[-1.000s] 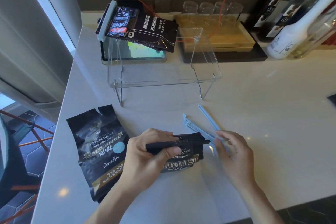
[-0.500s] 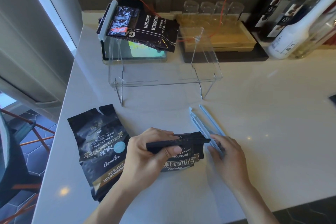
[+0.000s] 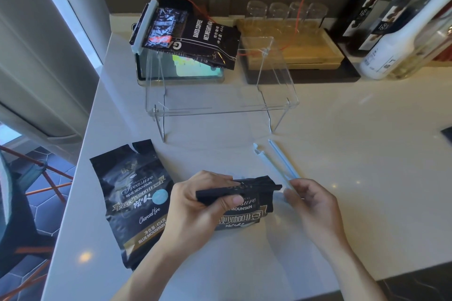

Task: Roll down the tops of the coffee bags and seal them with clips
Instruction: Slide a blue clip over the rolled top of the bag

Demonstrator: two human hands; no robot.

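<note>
A black coffee bag point(image 3: 247, 215) lies on the white counter with its top rolled down into a tight band. My left hand point(image 3: 195, 212) pinches that rolled band. My right hand point(image 3: 310, 205) holds the near end of a pale blue clip point(image 3: 271, 164), which is spread open in a V and points away from me, just right of the roll's end. A second black coffee bag point(image 3: 132, 200) lies flat to the left, its top torn and unrolled. A third bag point(image 3: 193, 36), with a pale clip along its left edge, rests on the clear acrylic stand point(image 3: 220, 107).
A tablet point(image 3: 181, 76) stands behind the acrylic stand. A wooden tray point(image 3: 305, 56) with several glasses sits at the back, with bottles point(image 3: 396, 39) at the far right. The counter's left edge drops off beside the flat bag. A dark object point(image 3: 446, 133) pokes in at the right edge.
My right hand picked the clip's near end up off the counter and drew it toward the roll's right end. The left hand kept its hold on the rolled top.
</note>
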